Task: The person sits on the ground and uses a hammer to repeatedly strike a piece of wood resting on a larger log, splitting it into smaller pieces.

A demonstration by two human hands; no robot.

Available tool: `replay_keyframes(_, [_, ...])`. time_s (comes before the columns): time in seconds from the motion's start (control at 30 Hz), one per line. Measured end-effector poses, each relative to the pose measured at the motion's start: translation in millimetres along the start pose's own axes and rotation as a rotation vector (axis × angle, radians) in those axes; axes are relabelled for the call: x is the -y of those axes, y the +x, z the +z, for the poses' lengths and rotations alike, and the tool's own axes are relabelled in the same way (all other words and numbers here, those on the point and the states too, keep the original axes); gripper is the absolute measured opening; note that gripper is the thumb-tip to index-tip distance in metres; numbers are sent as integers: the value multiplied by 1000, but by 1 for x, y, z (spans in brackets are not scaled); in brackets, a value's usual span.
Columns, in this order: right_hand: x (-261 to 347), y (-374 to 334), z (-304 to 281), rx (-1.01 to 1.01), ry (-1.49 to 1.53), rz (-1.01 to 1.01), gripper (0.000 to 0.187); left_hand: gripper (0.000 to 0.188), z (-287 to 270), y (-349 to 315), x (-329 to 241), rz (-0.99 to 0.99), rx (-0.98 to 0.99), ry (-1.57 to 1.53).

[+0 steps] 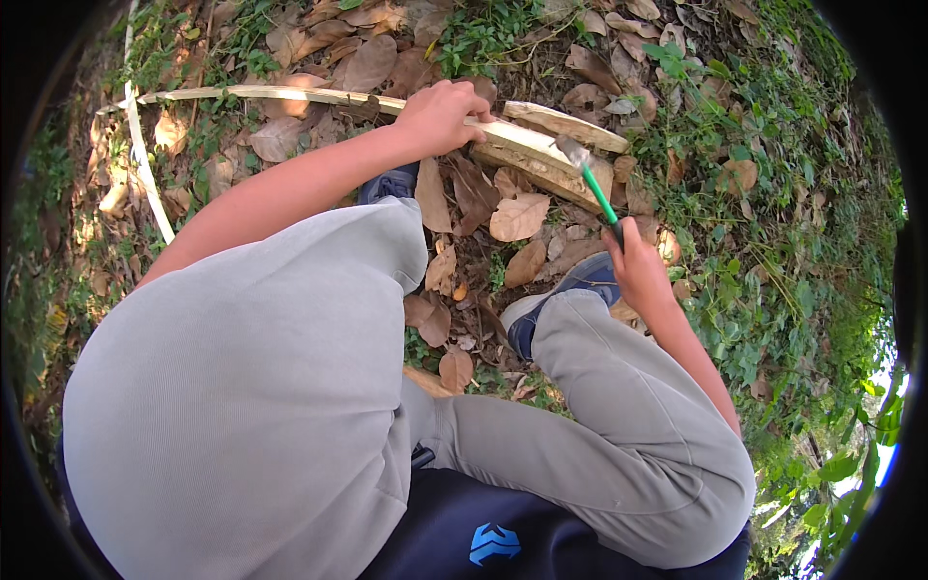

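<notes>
I see my left hand (440,114) gripping a long, pale, split stick (527,145) lying on leaf-strewn ground (319,58); my right hand (638,266) holds a green-handled blade (592,184) against its thick end.

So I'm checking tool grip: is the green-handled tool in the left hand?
No, the right hand grips the green-handled tool, while the left hand presses on the long pale piece of wood.

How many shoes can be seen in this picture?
2. One blue shoe with a pale sole is on the dry leaves below the right hand. The other dark shoe is mostly hidden behind the left knee, under the left forearm.
</notes>
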State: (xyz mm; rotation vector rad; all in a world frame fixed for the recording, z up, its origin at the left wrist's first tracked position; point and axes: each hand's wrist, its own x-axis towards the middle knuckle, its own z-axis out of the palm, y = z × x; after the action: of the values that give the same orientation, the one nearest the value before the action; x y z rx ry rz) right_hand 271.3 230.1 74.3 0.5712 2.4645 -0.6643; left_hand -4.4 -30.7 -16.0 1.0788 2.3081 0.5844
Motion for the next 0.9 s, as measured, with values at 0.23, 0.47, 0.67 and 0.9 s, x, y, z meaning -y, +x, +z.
replay_keyframes(0.23, [-7, -22, 14, 52, 157, 20, 23, 29, -2, -4, 2, 10, 8, 18])
replay_keyframes(0.47, [7, -22, -42, -143, 213, -200, 21, 26, 2, -1, 3, 44, -25, 16])
replay_keyframes(0.67, [38, -15, -79, -397, 356, -246, 19, 26, 1, -3, 7, 66, -71, -25])
replay_keyframes(0.9, [11, -16, 19, -31, 87, 37, 25, 27, -2, 0, -1, 49, -51, 16])
